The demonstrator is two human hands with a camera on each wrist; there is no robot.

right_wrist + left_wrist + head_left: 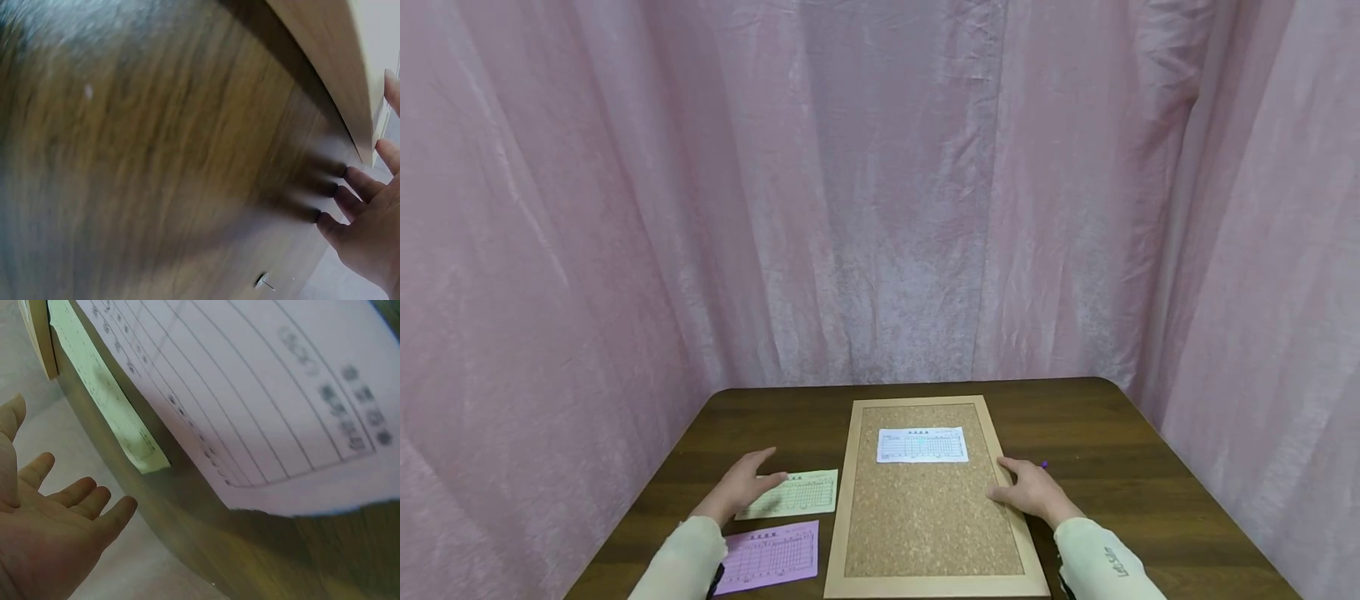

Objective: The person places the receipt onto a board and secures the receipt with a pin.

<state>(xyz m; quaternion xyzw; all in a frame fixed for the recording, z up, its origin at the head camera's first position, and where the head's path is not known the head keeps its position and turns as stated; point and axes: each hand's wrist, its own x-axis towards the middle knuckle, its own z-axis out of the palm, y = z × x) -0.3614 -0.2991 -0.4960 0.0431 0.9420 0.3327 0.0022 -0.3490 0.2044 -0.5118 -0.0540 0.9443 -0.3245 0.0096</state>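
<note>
A cork board (pixel 932 525) in a light wooden frame lies flat on the table. On its upper part is a white printed form (pixel 922 445). My right hand (pixel 1032 490) is at the board's right edge, thumb over the frame. In the right wrist view, three of its fingertips (pixel 331 225) reach down to the table beside the wooden frame (pixel 350 69). My left hand (pixel 741 485) is held over the left end of a green printed form (pixel 801 493), fingers spread and holding nothing. Nearer me lies a purple printed form (pixel 772 557).
A small purple-headed pin (pixel 1044 463) lies on the table just beyond the right hand; a tack (pixel 261 280) with its point out shows in the right wrist view. Pink curtains (pixel 895 208) hang behind and beside the dark wooden table (pixel 1120 483).
</note>
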